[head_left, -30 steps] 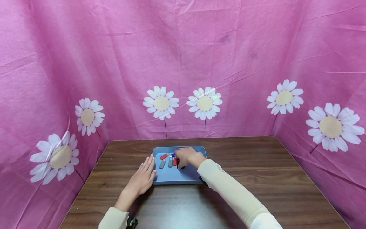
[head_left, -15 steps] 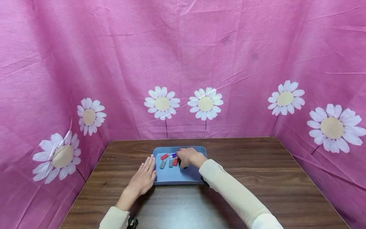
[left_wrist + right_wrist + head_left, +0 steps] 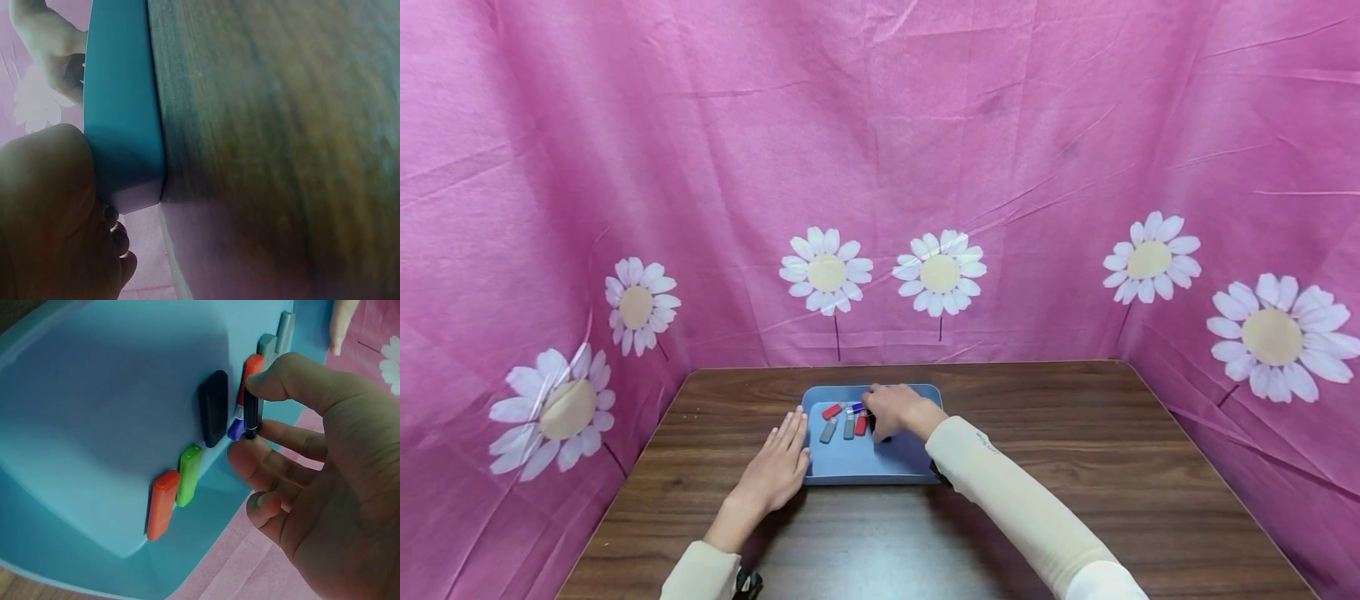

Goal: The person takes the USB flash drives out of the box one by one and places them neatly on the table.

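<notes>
A blue tray (image 3: pixel 857 467) lies on the wooden table and holds several small flash-drive-like sticks. My right hand (image 3: pixel 889 409) is over the tray's far part. In the right wrist view, this right hand (image 3: pixel 250 419) pinches a thin black stick (image 3: pixel 251 411) between thumb and forefinger, just above the tray floor. Beside it lie a black stick (image 3: pixel 213 416), a red one (image 3: pixel 252 365), a green one (image 3: pixel 188 475) and an orange-red one (image 3: pixel 162 504). My left hand (image 3: pixel 784 450) lies flat on the table with straight fingers against the tray's left wall (image 3: pixel 122 125).
Two grey sticks (image 3: pixel 837 428) and a red one (image 3: pixel 831 410) lie in the tray's left half. Pink daisy-print cloth (image 3: pixel 880 167) walls the table on three sides. Bare wood (image 3: pixel 1075 450) stretches right of the tray and in front of it.
Both hands stay almost where they were; the right hand has only shifted slightly over the sticks, and the view has dropped a little.
</notes>
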A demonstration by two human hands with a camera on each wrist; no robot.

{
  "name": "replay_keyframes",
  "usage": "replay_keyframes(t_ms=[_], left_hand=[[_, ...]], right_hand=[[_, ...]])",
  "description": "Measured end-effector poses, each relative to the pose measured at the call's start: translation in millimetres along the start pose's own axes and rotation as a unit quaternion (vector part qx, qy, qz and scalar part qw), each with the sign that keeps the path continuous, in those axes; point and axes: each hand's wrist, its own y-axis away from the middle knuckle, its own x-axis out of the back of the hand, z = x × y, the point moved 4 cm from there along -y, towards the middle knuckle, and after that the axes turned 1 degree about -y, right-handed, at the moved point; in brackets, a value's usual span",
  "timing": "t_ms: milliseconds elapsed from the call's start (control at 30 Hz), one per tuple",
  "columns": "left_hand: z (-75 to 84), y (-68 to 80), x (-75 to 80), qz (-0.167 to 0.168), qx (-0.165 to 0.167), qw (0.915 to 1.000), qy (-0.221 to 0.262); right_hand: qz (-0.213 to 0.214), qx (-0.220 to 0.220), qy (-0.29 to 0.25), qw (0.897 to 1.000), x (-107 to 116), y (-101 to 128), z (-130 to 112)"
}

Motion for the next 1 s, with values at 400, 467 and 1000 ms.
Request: replay_keyframes(t_ms=[400,467,1000], left_hand=[[4.3,1.0,5.4,-0.01,0.004,0.9999,0.013],[4.3,0.6,5.9,-0.006,0.003,0.9999,0.012],[4.7,1.3,6.2,-0.006,-0.001,1.0,0.007]], right_hand=[[0.033,0.017,-0.016,0.999,2,1,7],[0.034,0.018,-0.017,0.999,3,1,7],[0.055,0.033,-0.064,0.996,16,24,17]])
